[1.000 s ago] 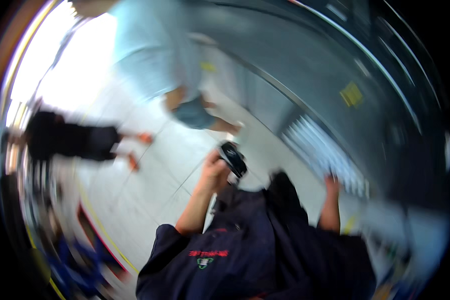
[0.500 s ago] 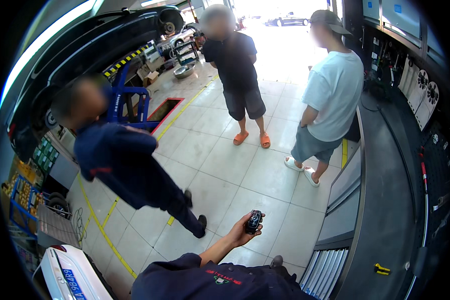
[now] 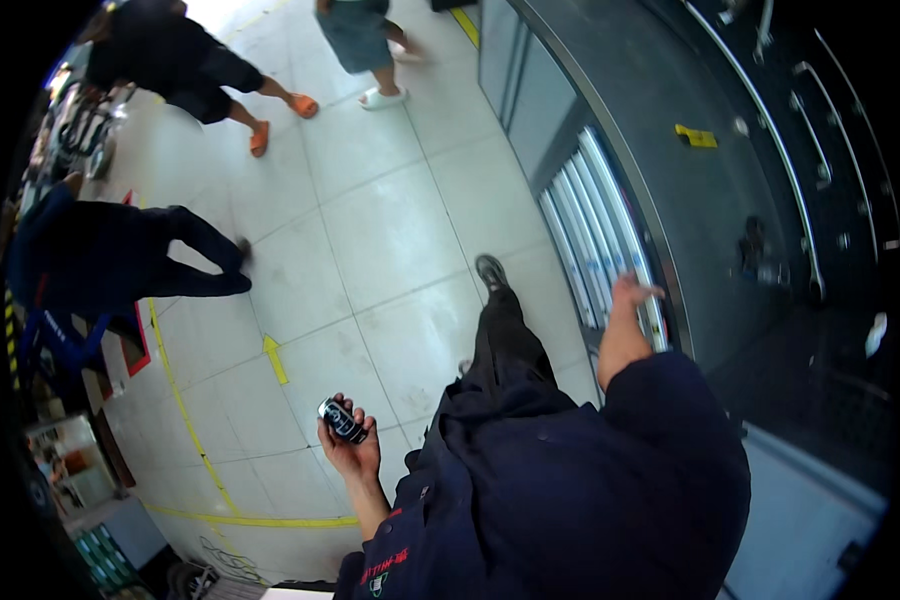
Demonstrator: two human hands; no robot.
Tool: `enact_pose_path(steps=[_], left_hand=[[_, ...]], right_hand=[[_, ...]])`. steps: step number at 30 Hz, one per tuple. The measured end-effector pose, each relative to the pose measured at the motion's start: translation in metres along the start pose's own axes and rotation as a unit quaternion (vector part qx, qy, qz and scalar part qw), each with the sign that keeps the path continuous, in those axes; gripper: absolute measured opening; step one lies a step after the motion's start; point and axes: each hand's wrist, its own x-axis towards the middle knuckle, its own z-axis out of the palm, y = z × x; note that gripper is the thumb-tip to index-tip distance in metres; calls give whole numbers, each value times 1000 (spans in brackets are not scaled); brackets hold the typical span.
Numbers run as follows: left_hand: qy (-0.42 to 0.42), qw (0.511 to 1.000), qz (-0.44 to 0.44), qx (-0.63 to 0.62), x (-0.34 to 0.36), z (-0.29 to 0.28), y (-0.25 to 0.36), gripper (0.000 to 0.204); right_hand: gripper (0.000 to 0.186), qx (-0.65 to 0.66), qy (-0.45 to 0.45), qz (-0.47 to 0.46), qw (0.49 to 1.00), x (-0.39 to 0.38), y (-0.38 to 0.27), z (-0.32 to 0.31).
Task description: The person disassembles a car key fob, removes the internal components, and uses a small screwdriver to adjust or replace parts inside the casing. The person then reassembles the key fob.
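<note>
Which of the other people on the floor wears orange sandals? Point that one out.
The person at the top left, in dark shorts. The one at the top centre wears white slippers, and the one bent over at the left wears dark shoes.

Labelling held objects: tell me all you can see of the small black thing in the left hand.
The small black object is compact and rounded, glossy like plastic or metal, with pale markings too blurred to make out. It lies slanted across the palm of the left hand, whose fingers curl over its far edge. Held above the pale tiled floor. What it is cannot be told.
</note>
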Motion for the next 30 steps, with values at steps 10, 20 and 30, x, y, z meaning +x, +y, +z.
enact_pose_path(steps=[10,20,30], left_hand=[[-8,998,17,-60,-14,-31,4,42],[12,998,17,-52,9,12,-39,40],[-33,997,-61,-32,36,53,-77,40]], right_hand=[[71,-68,2,92,993,-60,51,-85],[83,-212,77,385,895,-147,71,-86],[88,-264,24,444,856,-138,55,-85]])
